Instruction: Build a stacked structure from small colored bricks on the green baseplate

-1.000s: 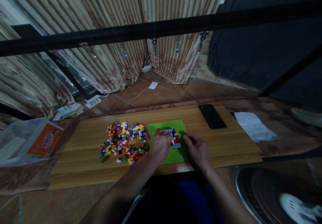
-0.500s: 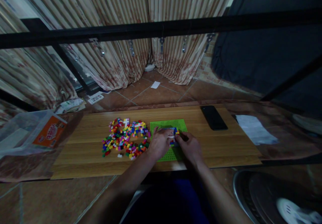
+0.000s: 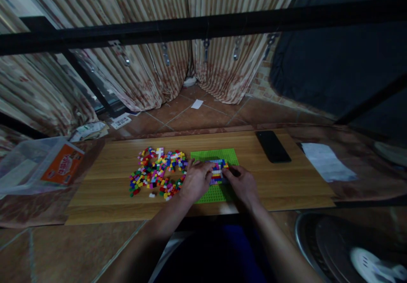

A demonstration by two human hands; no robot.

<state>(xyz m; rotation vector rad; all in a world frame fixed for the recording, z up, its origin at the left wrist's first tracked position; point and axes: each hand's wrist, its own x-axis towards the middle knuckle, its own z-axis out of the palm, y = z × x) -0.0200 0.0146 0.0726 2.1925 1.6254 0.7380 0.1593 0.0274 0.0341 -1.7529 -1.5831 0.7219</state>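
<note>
A green studded baseplate [image 3: 212,195] lies on the wooden board in front of me. On its middle sits a low block of toy bricks [image 3: 217,172] in blue, white, yellow, red and pink rows. My left hand [image 3: 197,179] covers the block's left side, its fingers bent and closed against the bricks. At the right edge, my right hand [image 3: 244,184] grips the block with thumb and fingers. Both hands partly hide the block and the plate. Left of the plate spreads a loose pile of small coloured bricks [image 3: 159,170].
A black phone [image 3: 273,146] lies on the wooden board [image 3: 104,202] at the right, with white paper [image 3: 327,162] beyond it. A clear plastic box [image 3: 28,168] with an orange label stands at the far left. A dark metal bar [image 3: 190,26] crosses above. A fan [image 3: 337,249] is at lower right.
My fingers have drawn apart, left hand leftward and right hand slightly rightward, so more of the brick rows shows between them. The whole view has shifted a little.
</note>
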